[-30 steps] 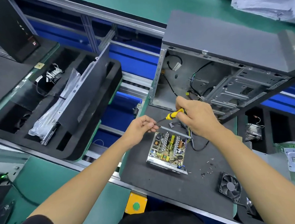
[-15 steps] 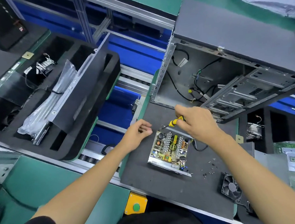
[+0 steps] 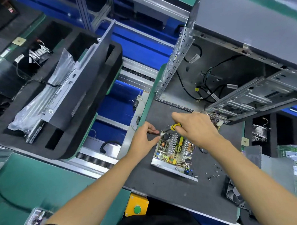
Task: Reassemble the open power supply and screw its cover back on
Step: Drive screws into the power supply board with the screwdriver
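The open power supply [image 3: 174, 153] lies flat on the dark mat of the worktop [image 3: 164, 188], just in front of the empty computer case [image 3: 227, 71] that stands open at the back. Its cover is off, so the circuit board, with its heatsinks, coils and capacitors, faces up inside a shallow sheet-metal tray.

The right hand [image 3: 196, 129] has its fingers curled round a yellow-handled screwdriver [image 3: 175, 126], whose tip points down at the far left corner of the power supply. The left hand [image 3: 143, 139] rests on the mat against that same corner; its fingers are bent and seem to pinch something small at the tray's edge, but I cannot tell whether they hold a screw or only steady the metal.

I judge the unit fairly heavy for its size and stiff in the tray, yet fragile on top: the tall parts and solder joints should not be pressed or used as a handle. The safe hold is the folded metal rim, along the sides or at the corners, with care for sharp edges. On the mat it should not slide much.

Loose black screws [image 3: 213, 172] lie scattered just right of the power supply, tiny and quick to roll. A cooling fan [image 3: 234, 192] lies beyond them.
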The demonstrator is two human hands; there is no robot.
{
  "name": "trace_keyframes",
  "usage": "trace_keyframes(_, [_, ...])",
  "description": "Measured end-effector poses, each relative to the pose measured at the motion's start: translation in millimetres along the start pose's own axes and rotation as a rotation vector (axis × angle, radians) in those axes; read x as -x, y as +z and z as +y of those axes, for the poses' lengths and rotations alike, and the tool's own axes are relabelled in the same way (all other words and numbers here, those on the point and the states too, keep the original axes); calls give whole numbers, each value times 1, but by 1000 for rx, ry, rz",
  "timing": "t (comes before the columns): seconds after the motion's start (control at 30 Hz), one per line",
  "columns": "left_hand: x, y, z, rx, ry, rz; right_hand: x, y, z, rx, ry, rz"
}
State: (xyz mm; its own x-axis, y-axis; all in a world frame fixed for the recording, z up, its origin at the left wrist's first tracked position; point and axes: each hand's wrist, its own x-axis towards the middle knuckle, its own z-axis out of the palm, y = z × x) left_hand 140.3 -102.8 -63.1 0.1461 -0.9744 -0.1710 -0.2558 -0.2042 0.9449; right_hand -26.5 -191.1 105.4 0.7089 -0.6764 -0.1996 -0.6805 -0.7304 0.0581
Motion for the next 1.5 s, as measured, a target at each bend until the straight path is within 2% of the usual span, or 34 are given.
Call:
trace_keyframes(0.2, [0,4,-1,-23,54,45,-6,-1,-4,35,-11,-54])
trace_keyframes(1.0, [-5,7,2,-110,63,42,-21,4,0,61,-29,-8])
trace_keyframes(1.5, [-5,10,-1,-219,176,59,-29,6,0,74,-67,3])
